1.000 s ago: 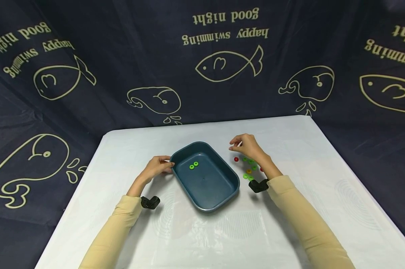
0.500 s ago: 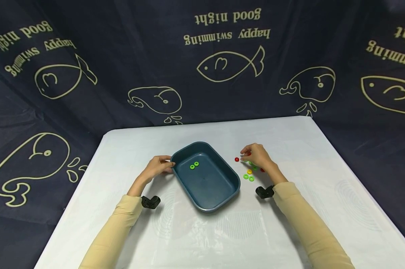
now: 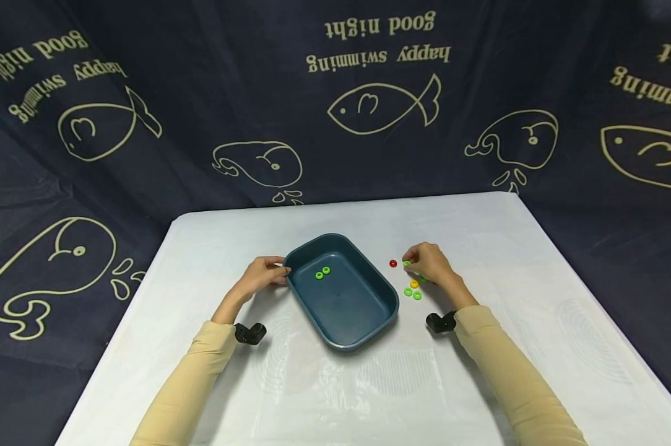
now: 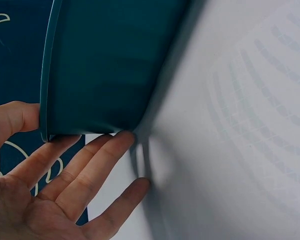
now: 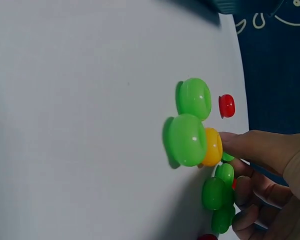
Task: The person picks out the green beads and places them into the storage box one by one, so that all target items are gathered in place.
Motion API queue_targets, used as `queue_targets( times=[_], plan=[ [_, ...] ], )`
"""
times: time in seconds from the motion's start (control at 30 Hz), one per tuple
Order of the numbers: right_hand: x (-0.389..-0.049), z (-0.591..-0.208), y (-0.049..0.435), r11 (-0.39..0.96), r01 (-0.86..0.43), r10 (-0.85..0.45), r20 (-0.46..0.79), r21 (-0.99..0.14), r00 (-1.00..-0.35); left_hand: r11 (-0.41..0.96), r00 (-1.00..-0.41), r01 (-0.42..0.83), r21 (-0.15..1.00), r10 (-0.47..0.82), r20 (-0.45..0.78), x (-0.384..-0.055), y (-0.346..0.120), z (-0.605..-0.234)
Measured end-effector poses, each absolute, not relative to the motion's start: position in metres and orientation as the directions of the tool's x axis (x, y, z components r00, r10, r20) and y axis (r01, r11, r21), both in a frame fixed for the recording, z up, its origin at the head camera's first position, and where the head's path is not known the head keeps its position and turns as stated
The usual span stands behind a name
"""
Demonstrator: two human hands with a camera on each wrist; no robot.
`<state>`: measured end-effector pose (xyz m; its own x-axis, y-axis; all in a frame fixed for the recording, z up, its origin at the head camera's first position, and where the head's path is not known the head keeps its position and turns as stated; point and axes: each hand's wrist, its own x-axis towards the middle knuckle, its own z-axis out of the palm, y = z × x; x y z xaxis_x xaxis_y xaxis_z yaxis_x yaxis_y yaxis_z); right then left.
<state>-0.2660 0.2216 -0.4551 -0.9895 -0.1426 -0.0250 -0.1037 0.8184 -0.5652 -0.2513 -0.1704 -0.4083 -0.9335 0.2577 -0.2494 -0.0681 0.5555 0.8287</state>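
Observation:
A dark blue plastic bin stands on the white table, two green rings lying inside it. My left hand holds its left corner, thumb over the rim and fingers against the outer wall, as the left wrist view shows. To the right of the bin, my right hand is low at the table, its thumb and index finger closing about a small green ring. Just below in the head view lie an orange ring and two green rings. More green rings lie beneath the right fingers, partly hidden.
One red ring lies between the bin and the right hand. Another red piece shows at the bottom edge of the right wrist view. Behind the white table hangs a dark blue cloth with fish drawings.
My right hand has moved right and down to the scattered rings, and its thumb and index finger have come together about a green one. My left hand and the bin have stayed put.

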Motion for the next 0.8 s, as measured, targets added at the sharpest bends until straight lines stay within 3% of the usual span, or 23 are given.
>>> queue_targets(
  times=[0.23, 0.8],
  plan=[
    [-0.266, -0.454, 0.222, 0.812, -0.117, -0.147, -0.007, -0.572, -0.989, 0.549, -0.933, -0.062, 0.834, 0.266, -0.244, -0.238, -0.165, -0.392],
    [-0.271, -0.426, 0.216, 0.79, -0.155, -0.146, 0.064, -0.593, -0.987, 0.545, -0.93, -0.045, 0.837, 0.283, -0.234, -0.238, -0.166, -0.393]
  ],
)
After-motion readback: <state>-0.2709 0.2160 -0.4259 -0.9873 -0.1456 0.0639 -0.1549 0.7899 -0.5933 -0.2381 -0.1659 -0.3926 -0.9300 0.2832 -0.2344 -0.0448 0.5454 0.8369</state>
